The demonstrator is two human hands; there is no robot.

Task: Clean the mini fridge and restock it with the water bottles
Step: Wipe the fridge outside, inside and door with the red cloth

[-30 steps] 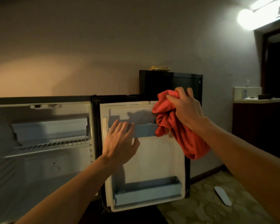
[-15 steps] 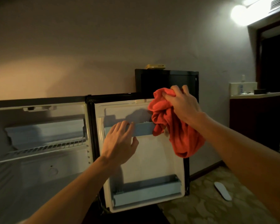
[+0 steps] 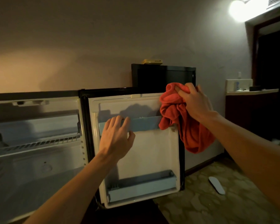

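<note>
The mini fridge door (image 3: 149,152) stands swung wide open, the left hand (image 3: 116,138) resting with straight fingers on its upper blue shelf rail (image 3: 144,125), while the right hand (image 3: 195,102) grips a bunched red cloth (image 3: 183,120) against the door's top right corner.

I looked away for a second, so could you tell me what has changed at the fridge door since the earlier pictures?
The right hand, gripping the red cloth, has carried it rightward, from the upper door shelf to the door's top right corner. The left hand stays resting on the shelf's left end, and the fridge door stays open.
</note>
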